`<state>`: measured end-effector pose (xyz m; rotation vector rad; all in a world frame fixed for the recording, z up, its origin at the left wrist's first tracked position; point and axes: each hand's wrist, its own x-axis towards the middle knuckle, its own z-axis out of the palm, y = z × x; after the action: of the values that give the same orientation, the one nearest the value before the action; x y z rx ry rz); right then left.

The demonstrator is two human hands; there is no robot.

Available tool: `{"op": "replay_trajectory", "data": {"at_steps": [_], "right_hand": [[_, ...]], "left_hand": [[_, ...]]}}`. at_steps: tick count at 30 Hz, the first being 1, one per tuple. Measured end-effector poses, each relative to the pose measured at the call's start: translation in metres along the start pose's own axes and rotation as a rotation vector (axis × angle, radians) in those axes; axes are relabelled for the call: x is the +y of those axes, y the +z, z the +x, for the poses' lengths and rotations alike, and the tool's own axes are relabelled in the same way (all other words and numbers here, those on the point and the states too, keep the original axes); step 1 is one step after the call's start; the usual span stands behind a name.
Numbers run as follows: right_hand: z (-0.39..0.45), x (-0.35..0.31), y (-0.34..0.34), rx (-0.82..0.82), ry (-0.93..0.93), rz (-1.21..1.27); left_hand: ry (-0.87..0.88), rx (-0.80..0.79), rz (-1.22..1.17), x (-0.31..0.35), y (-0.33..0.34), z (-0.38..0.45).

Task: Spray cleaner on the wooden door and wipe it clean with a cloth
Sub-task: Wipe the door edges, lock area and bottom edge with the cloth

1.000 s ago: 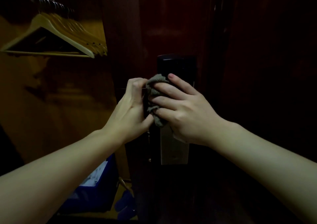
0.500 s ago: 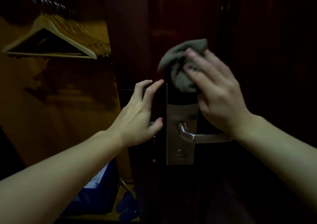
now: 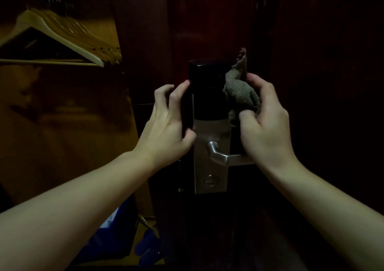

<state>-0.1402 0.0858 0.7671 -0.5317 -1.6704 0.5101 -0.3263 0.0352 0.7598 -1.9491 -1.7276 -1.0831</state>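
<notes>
Now right hand [image 3: 268, 129] fingers curled around cloth [image 3: 241, 92], left hand [image 3: 166, 131] fingers clasping door [image 3: 207, 21] edge.

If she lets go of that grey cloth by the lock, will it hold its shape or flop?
Likely flop: the cloth is bunched in the right hand, a loose corner sticking up. It looks soft and light, probably draping rather than sliding.

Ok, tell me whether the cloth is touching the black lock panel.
Touching. The head view shows the cloth, bunched in the right hand, pressed against the right edge of the black lock panel.
</notes>
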Motion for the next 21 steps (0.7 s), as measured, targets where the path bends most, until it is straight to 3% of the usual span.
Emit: {"op": "replay_trajectory", "data": {"at_steps": [4, 7, 10, 14, 21], "right_hand": [[-0.016, 0.011, 0.003, -0.025, 0.002, -0.248], [-0.018, 0.016, -0.006, -0.197, 0.051, -0.452], [-0.011, 0.012, -0.009, -0.242, 0.133, -0.473], [-0.029, -0.003, 0.006, -0.080, -0.183, -0.393], [-0.039, 0.008, 0.046, -0.363, -0.618, -0.857]], "left_hand": [[-0.001, 0.009, 0.023, 0.001, 0.001, -0.001], [-0.011, 0.018, 0.007, 0.000, 0.004, -0.003], [-0.023, 0.014, -0.002, 0.000, 0.007, -0.009], [0.004, -0.052, 0.028, -0.003, 0.004, -0.019], [-0.004, -0.174, 0.112, -0.005, -0.011, -0.019]]}}
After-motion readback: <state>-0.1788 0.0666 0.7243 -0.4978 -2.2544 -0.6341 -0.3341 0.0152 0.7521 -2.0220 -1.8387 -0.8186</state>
